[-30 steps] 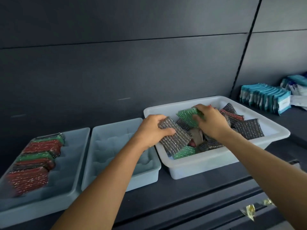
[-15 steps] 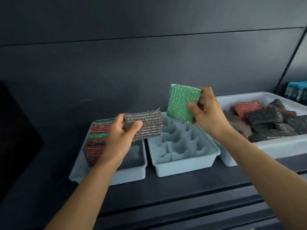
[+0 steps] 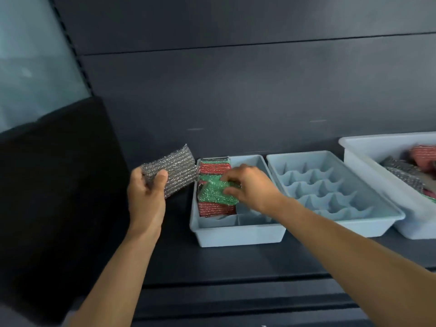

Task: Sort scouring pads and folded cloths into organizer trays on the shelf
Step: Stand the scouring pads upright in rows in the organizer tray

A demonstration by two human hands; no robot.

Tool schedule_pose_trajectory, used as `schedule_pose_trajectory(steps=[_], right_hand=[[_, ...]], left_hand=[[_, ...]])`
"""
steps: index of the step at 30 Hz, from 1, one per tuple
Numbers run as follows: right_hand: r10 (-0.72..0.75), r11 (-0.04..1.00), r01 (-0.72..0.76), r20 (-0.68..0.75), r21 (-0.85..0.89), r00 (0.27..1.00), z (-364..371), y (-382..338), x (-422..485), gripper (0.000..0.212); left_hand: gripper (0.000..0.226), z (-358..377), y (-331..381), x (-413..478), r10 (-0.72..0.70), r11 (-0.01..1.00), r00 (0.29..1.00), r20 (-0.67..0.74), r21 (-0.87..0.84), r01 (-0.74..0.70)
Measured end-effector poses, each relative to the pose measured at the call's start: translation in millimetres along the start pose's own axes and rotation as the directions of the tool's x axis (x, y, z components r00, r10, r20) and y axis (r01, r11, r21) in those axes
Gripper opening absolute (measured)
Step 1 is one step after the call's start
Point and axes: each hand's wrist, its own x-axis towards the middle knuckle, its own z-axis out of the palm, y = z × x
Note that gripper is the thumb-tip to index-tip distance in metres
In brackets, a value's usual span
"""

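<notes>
My left hand (image 3: 147,194) grips a silver scouring pad (image 3: 175,171) by its near end, held in the air just left of the left organizer tray (image 3: 236,236). My right hand (image 3: 250,186) pinches a green scouring pad (image 3: 213,193) and has it down in that tray's left column, on top of a row of red and green pads (image 3: 214,167). A second pale blue organizer tray (image 3: 368,213) with bare wavy dividers stands to the right.
A white bin (image 3: 368,147) holding several loose silver and red pads sits at the far right of the dark shelf (image 3: 236,263). A black panel (image 3: 54,197) closes the shelf on the left. A dark wall rises behind.
Both hands carried their pads leftward from the bin. The right hand lowered the green pad into the left tray; the left hand with the silver pad now hovers beside that tray.
</notes>
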Motion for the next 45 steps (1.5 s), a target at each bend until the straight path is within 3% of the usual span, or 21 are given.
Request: schedule_pose_trajectory(steps=[3, 10, 12, 14, 16, 18, 20, 23, 27, 33, 39, 42, 45], right_hand=[[-0.042, 0.975, 0.062, 0.095, -0.212, 0.995, 22, -4, 9, 0.027], [-0.073, 0.900, 0.139, 0.173, -0.412, 0.982, 50, -9, 20, 0.027], [-0.038, 0.948, 0.076, 0.127, -0.310, 0.991, 46, -7, 23, 0.025], [0.085, 0.996, -0.085, -0.074, 0.003, 0.994, 31, -2, 23, 0.026], [0.123, 0.958, -0.052, -0.237, 0.284, 0.964, 10, -3, 18, 0.037], [-0.007, 0.944, 0.065, -0.177, 0.325, 0.984, -7, -12, 10, 0.045], [-0.138, 0.959, 0.159, -0.102, 0.234, 0.985, -11, -19, 4, 0.037], [-0.040, 0.972, 0.063, -0.104, 0.225, 0.994, 1, -13, 2, 0.016], [0.086, 0.983, -0.076, -0.051, 0.170, 0.995, 18, 5, -10, 0.015], [-0.032, 0.992, 0.034, 0.021, -0.120, 0.999, 32, 2, -6, 0.023], [-0.068, 0.974, 0.080, 0.063, -0.210, 0.996, 43, -9, 5, 0.023], [-0.087, 0.959, 0.115, 0.116, -0.260, 0.989, 48, -8, 2, 0.017], [-0.065, 0.955, 0.099, 0.130, -0.280, 0.989, 47, -7, 3, 0.022]], left_hand=[[0.014, -7, -2, -1, -0.006, 1.000, 0.999, 0.035, -0.007, 0.006], [0.019, -7, -5, -2, 0.019, 0.999, 0.989, 0.146, -0.038, -0.014], [0.021, -6, -7, -1, 0.025, 0.999, 0.983, 0.180, -0.043, -0.017], [0.023, -8, -9, 2, 0.044, 0.998, 0.974, 0.224, -0.048, -0.034], [0.026, -7, -8, 6, 0.079, 0.997, 0.953, 0.291, -0.017, -0.077], [0.027, 1, -6, 6, 0.117, 0.991, 0.916, 0.384, 0.020, -0.135], [0.028, 12, -4, 6, 0.119, 0.988, 0.882, 0.456, 0.030, -0.149], [0.031, 21, -13, 9, 0.096, 0.978, 0.870, 0.484, 0.116, -0.173], [0.041, 14, -32, 13, 0.069, 0.836, 0.809, 0.584, 0.408, -0.366], [0.060, 9, -42, 13, 0.047, 0.732, 0.749, 0.661, 0.487, -0.476], [0.036, 9, -45, 18, 0.134, 0.542, 0.695, 0.707, 0.535, -0.649], [0.029, 10, -50, 16, 0.105, 0.471, 0.657, 0.746, 0.544, -0.694], [0.026, 11, -47, 15, 0.052, 0.435, 0.664, 0.746, 0.582, -0.688]])
